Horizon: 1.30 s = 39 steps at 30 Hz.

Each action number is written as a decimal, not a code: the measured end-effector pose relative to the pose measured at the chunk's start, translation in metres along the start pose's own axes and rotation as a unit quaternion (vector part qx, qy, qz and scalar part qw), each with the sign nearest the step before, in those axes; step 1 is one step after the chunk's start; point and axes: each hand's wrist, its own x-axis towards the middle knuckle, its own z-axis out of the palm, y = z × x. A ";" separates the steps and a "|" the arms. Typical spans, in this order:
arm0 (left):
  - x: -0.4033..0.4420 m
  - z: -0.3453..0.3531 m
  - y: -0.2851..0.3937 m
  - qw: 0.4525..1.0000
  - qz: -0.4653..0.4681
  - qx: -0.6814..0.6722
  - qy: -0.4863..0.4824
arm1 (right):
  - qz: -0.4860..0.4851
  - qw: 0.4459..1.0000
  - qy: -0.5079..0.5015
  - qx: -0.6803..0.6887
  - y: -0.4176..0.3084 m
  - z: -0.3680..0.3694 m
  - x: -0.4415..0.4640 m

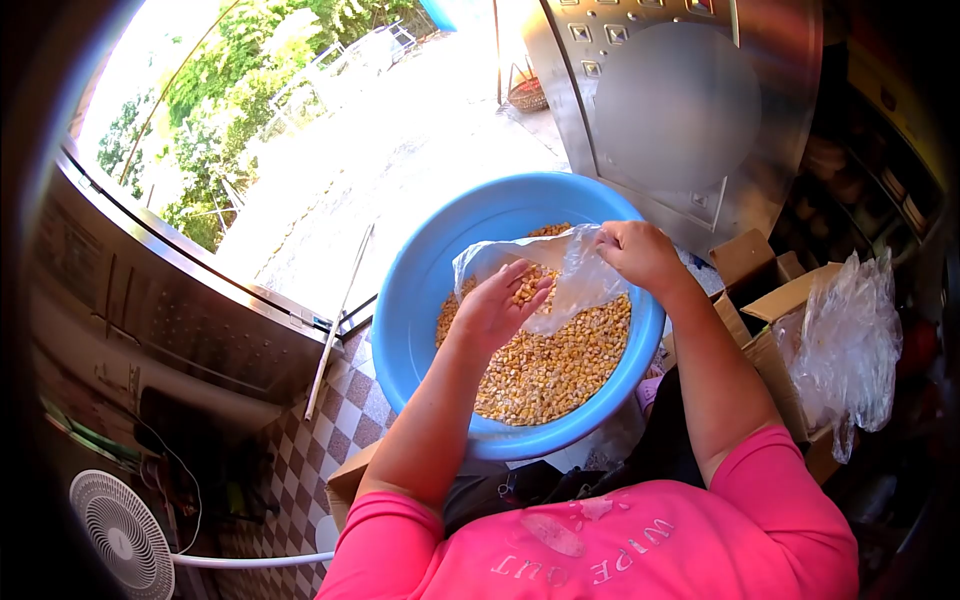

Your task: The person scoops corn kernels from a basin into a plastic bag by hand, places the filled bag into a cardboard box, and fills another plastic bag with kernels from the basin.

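A large blue basin holds a heap of yellow corn kernels. Over the kernels, a clear plastic bag hangs with its mouth spread. My right hand is closed on the bag's rim at the right. Palm up and fingers curled, my left hand cups some kernels at the bag's mouth, where a few kernels also show through the plastic.
Cardboard boxes and a crumpled clear plastic bundle are at the right. A metal door stands behind the basin. A white fan is at lower left, a pale stick by the doorway, a basket outside.
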 end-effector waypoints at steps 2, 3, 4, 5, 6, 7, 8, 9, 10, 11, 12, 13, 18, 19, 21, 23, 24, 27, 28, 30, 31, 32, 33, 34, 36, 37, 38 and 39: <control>0.004 -0.012 0.000 0.997 -0.021 -0.043 -0.057 | 0.001 1.000 -0.001 0.000 0.000 0.000 0.000; 0.006 -0.017 -0.001 0.997 -0.021 -0.043 -0.057 | 0.001 1.000 0.000 0.001 0.001 0.001 0.000; 0.008 -0.018 -0.001 0.998 -0.021 -0.034 -0.055 | 0.001 1.000 0.001 0.003 0.001 0.001 0.000; 0.009 -0.019 -0.001 0.998 -0.021 -0.025 -0.052 | 0.001 1.000 0.001 0.003 0.001 0.001 0.000; 0.010 -0.021 -0.001 0.998 -0.021 -0.025 -0.052 | 0.003 1.000 -0.001 0.003 0.000 0.001 0.000; 0.011 -0.021 -0.001 0.999 -0.006 -0.014 -0.042 | 0.006 1.000 -0.003 0.004 0.000 0.000 0.000; 0.011 -0.021 -0.001 0.999 0.010 -0.003 -0.031 | 0.006 1.000 -0.003 0.004 0.000 0.000 0.000; 0.011 -0.021 -0.001 0.999 0.010 -0.003 -0.031 | 0.004 1.000 -0.002 0.004 0.000 0.000 0.000; 0.010 -0.018 0.000 1.000 0.003 0.006 -0.022 | 0.003 1.000 0.000 0.004 0.000 0.000 0.000; 0.008 -0.016 0.001 1.000 -0.003 0.015 -0.014 | 0.003 1.000 -0.001 0.004 0.000 0.001 0.000; 0.008 -0.015 0.001 1.000 -0.003 0.015 -0.014 | -0.003 1.000 0.005 0.006 0.002 0.002 0.001; 0.008 -0.013 0.000 0.999 0.004 0.040 -0.012 | -0.008 1.000 0.010 0.008 0.003 0.003 0.001; 0.005 -0.007 -0.003 0.993 0.034 0.113 -0.020 | -0.008 1.000 0.009 0.012 0.002 0.002 0.000; 0.007 -0.009 -0.002 0.991 0.003 0.127 -0.031 | -0.009 1.000 0.011 0.013 0.002 0.002 0.000; 0.006 -0.013 -0.001 0.989 -0.028 0.141 -0.042 | -0.007 1.000 0.010 0.011 0.001 0.002 0.000; -0.003 -0.012 -0.001 0.939 -0.120 0.306 -0.105 | -0.004 1.000 0.010 0.009 0.002 0.002 0.001; -0.007 -0.009 -0.003 0.938 -0.121 0.307 -0.106 | -0.002 1.000 0.011 0.012 0.003 0.003 0.001; -0.019 0.012 -0.018 0.806 -0.208 0.532 -0.156 | 0.005 1.000 0.003 0.009 0.001 0.001 0.000; -0.017 0.011 -0.026 0.806 -0.209 0.531 -0.157 | 0.007 1.000 -0.007 0.005 0.001 0.000 0.000; -0.011 0.006 -0.039 0.540 -0.097 0.814 -0.193 | 0.005 1.000 -0.008 0.001 0.002 0.000 0.000; -0.012 0.006 -0.040 0.536 -0.103 0.823 -0.161 | 0.002 1.000 -0.008 -0.001 0.001 0.001 0.000; -0.013 0.005 -0.041 0.536 -0.102 0.823 -0.159 | 0.000 1.000 -0.008 0.000 0.002 0.002 0.001; -0.013 0.002 -0.043 0.520 -0.105 0.835 -0.146 | -0.007 1.000 0.002 0.003 0.003 0.003 0.001; -0.013 0.002 -0.044 0.504 -0.107 0.846 -0.134 | -0.012 1.000 0.012 0.006 0.004 0.003 0.000; -0.017 0.004 -0.051 0.499 -0.122 0.844 -0.153 | -0.011 1.000 0.011 0.008 0.003 0.003 0.000; -0.018 0.008 -0.053 0.493 -0.137 0.842 -0.174 | -0.008 1.000 0.011 0.010 0.002 0.002 0.000; -0.017 0.012 -0.054 0.492 -0.137 0.842 -0.174 | -0.008 1.000 0.011 0.010 0.002 0.002 0.000; -0.016 0.018 -0.053 0.512 -0.196 0.818 -0.176 | -0.006 1.000 0.002 0.005 0.002 0.001 0.000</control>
